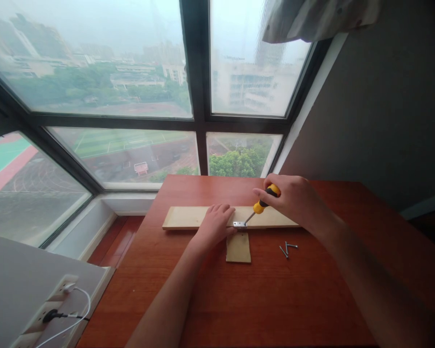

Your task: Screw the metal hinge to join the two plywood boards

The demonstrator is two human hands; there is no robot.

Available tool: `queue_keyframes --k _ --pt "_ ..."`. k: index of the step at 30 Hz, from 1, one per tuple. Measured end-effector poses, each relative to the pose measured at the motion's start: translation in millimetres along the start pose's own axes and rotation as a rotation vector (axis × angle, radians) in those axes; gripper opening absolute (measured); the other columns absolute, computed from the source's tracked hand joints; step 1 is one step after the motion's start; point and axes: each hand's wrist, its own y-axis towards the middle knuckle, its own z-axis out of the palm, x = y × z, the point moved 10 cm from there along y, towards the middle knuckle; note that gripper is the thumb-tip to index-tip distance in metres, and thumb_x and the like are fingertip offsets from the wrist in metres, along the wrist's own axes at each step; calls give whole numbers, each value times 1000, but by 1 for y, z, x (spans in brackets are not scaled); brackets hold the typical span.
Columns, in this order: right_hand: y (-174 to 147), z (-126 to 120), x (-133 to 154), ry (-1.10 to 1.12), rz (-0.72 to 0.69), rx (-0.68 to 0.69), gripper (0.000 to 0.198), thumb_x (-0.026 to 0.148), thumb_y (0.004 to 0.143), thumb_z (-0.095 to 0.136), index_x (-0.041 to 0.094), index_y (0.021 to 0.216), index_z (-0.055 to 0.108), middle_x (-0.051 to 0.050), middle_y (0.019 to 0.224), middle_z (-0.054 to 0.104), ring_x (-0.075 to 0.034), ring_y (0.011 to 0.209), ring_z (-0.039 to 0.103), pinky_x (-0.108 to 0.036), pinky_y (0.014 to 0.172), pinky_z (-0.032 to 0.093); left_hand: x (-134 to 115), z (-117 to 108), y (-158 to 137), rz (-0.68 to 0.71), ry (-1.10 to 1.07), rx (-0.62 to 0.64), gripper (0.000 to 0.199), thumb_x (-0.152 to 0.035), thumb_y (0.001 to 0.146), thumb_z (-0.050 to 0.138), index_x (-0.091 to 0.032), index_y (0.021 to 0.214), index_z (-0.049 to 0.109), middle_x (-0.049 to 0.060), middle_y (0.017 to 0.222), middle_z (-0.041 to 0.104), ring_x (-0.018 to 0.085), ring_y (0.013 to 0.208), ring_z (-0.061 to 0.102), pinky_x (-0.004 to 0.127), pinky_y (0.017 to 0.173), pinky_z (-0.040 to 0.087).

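A long pale wooden board (186, 217) lies across the reddish table. On its near edge sits a small metal bracket (239, 224). My right hand (290, 193) is wrapped round the yellow and black handle of a screwdriver (261, 205), which slants down with its tip at the bracket's right end. With fingers laid over the board, my left hand (217, 222) rests just left of the bracket; its thumb is below the near edge. Directly below the bracket, a small square wooden piece (238, 249) reaches toward me; whether it touches the board I cannot tell.
Several loose screws (287, 248) lie on the table (275, 299) to the right of the small piece. Large windows (130, 96) stand behind the table. Plugs and a white cable (89, 302) are at the wall socket, lower left. A cloth (319, 19) hangs at the top right.
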Motion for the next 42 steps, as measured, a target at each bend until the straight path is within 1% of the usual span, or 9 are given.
queue_keyframes --k 7,14,18,25,29,32,36,39,42 --pt "17 3 18 -260 25 20 56 69 84 38 20 69 62 -7 56 58 -19 52 53 -29 50 27 -2 -3 0 4 7 -4 51 -30 72 74 -22 118 53 8 121 59 27 113 52 40 98 38" --pt "29 9 4 -255 151 29 62 74 80 40 19 68 65 -10 57 58 -23 58 58 -32 54 37 -1 -2 1 7 -13 -11 48 -29 72 73 -22 116 56 7 120 61 26 113 53 41 103 34" --pt "36 15 -6 -255 185 67 63 76 78 41 19 67 65 -11 59 58 -23 57 58 -32 52 35 1 -1 0 1 -18 -16 48 -30 73 71 -22 118 54 8 124 59 26 117 51 42 105 32" --pt "39 22 3 -182 25 154 40 58 85 45 23 81 63 -4 63 61 -18 56 55 -28 50 30 8 2 1 -9 2 -1 57 -38 74 71 -20 123 48 11 131 54 27 123 47 40 104 32" --pt "36 22 5 -50 -64 227 26 41 84 50 24 101 61 -4 86 68 -19 71 59 -28 56 34 9 5 2 -2 6 8 59 -39 74 72 -18 123 47 12 130 55 27 121 48 39 102 33" --pt "31 22 11 101 -153 293 30 28 79 54 23 109 59 -3 98 68 -17 81 60 -26 64 39 9 5 1 5 7 -1 59 -40 74 71 -19 124 47 12 130 55 27 121 48 39 103 33" --pt "29 20 5 66 -81 263 22 37 82 53 23 98 60 -2 87 67 -16 72 58 -26 58 35 8 3 0 17 11 -19 57 -40 73 72 -20 121 49 11 129 55 27 119 49 38 102 34" --pt "30 20 3 -6 -31 201 27 48 87 48 23 87 60 -1 76 64 -16 64 55 -27 55 32 7 2 -1 20 7 -26 55 -40 72 72 -20 119 50 10 127 55 27 118 49 39 102 35" --pt "31 22 7 36 -64 192 21 40 87 48 23 89 60 -1 78 65 -16 68 56 -27 58 35 7 1 -1 20 4 -25 54 -40 73 71 -22 120 50 10 127 55 27 118 49 39 102 35"
